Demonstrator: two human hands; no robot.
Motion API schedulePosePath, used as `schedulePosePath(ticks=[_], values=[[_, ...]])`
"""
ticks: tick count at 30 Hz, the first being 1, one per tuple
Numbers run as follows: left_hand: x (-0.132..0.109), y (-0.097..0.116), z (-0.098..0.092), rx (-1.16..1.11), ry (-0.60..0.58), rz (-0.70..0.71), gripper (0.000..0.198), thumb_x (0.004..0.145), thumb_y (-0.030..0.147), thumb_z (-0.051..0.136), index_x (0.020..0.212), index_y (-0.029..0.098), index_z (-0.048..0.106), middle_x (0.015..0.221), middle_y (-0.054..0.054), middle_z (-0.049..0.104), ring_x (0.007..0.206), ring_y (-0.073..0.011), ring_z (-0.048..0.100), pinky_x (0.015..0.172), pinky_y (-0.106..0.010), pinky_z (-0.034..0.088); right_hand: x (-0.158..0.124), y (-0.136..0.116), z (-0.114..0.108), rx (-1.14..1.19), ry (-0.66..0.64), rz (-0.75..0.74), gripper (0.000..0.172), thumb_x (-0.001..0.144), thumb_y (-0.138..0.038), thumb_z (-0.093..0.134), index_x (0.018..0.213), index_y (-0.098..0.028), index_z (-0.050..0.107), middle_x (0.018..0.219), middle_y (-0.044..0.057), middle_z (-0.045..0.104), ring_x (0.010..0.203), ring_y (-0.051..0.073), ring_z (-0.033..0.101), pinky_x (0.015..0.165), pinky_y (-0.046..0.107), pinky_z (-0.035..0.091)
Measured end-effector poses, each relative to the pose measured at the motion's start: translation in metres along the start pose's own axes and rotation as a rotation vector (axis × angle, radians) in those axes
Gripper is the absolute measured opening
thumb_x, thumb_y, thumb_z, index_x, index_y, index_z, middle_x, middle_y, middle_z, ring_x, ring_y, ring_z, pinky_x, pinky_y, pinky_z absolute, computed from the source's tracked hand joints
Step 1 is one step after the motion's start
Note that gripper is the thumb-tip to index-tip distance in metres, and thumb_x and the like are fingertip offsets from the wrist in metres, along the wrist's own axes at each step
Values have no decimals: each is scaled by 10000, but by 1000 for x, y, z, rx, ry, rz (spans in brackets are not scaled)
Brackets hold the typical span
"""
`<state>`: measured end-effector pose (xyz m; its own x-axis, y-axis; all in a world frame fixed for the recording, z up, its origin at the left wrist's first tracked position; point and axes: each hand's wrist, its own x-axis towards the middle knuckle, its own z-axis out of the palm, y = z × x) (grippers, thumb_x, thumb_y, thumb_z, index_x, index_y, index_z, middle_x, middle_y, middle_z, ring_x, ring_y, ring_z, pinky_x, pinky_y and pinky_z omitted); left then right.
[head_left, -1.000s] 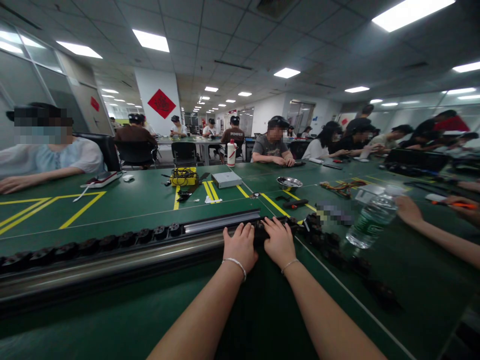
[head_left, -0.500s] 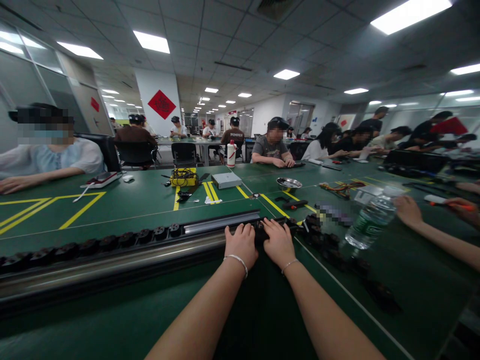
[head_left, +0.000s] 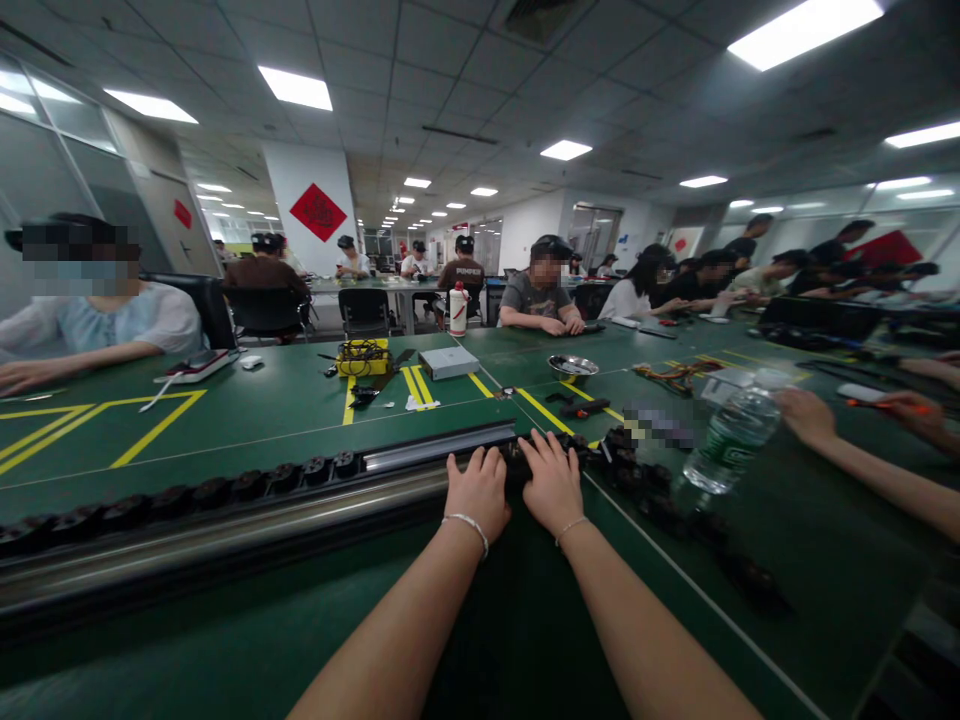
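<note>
A long metal rail [head_left: 247,520] lies across the green table [head_left: 247,420] in front of me. Along its far side runs a black chain of linked segments [head_left: 225,490], which continues to the right past the rail's end [head_left: 660,495]. My left hand [head_left: 478,492] and my right hand [head_left: 551,482] rest side by side on the rail's right end, fingers curled over the black chain there. What the fingertips press is hidden behind the hands.
A clear water bottle [head_left: 731,435] lies tilted at the right, near another person's arm [head_left: 862,455]. Farther back sit a yellow box [head_left: 363,357], a grey flat box [head_left: 448,361], a steel bowl [head_left: 573,366] and cables [head_left: 675,376]. People sit around the tables.
My hands stay on the chain at the rail's end. The view has shifted slightly, so everything sits a little higher and to the left.
</note>
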<state>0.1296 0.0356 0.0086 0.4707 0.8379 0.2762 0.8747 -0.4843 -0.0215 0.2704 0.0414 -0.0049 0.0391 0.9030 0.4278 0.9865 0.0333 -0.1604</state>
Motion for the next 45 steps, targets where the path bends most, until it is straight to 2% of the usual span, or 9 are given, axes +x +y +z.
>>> schedulePosePath(ticks=[8,13,20,32,45], values=[[0,-2,1,-17,-11,8,649,724,362,484,1333,200,328,1416,-87,353,1286,-293,259,1002,-622,229,3,5,-4,-47,-72,-29,645,688,-106,437,1302,-306,432,1398,4,385,1295,223,275,1020,427,202],[0,-1,-1,-2,-17,-2,644,733,358,482,1337,205,323,1413,-78,352,1290,-292,253,1007,-612,230,5,18,-8,-22,-164,-173,693,642,-93,445,1302,-305,423,1414,-15,359,1304,194,255,1013,394,213],[0,-1,-1,-10,1,-11,631,737,374,479,1331,217,332,1411,-83,359,1288,-292,258,1008,-602,231,2,22,-3,8,-58,-181,669,649,-84,436,1293,-268,436,1378,-10,416,1304,180,252,1014,381,210],[-1,-2,-1,-14,2,-22,621,743,361,468,1334,221,335,1414,-66,366,1289,-283,269,1015,-587,237,4,20,-5,27,-88,-180,645,654,-90,431,1274,-265,464,1378,-8,416,1290,180,289,1016,385,208],[-1,-3,4,-47,44,-14,618,742,357,462,1338,247,338,1416,-51,374,1275,-282,292,1009,-604,226,5,19,-4,26,-92,-185,628,660,-98,413,1271,-237,467,1382,-11,409,1296,169,277,1053,399,147]])
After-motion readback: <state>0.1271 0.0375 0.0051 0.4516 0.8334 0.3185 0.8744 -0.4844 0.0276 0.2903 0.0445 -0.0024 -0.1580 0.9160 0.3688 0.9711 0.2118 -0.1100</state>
